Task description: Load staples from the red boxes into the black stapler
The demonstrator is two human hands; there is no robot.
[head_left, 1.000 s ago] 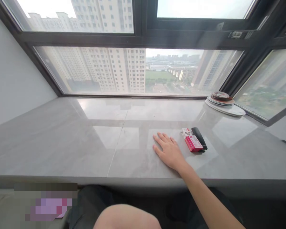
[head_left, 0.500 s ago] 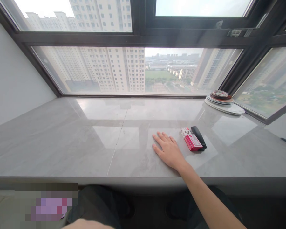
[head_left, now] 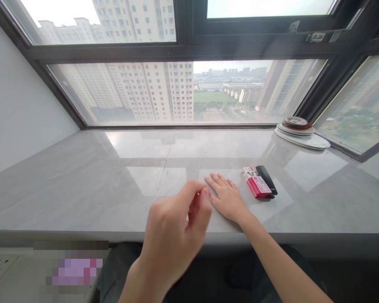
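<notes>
Rising from the bottom edge of my head view since the earlier frame, the left hand (head_left: 173,223) is pressing thumb and forefinger together; I'm not managing to tell whether they're pinching anything. The right hand (head_left: 229,200) is lying on the bench (head_left: 66,189), fingers spreading, left of the red-and-white packaging (head_left: 258,186) that's resting beside a black object (head_left: 267,179).

The left hand (head_left: 172,227) has risen well into view, fingers curled
</notes>
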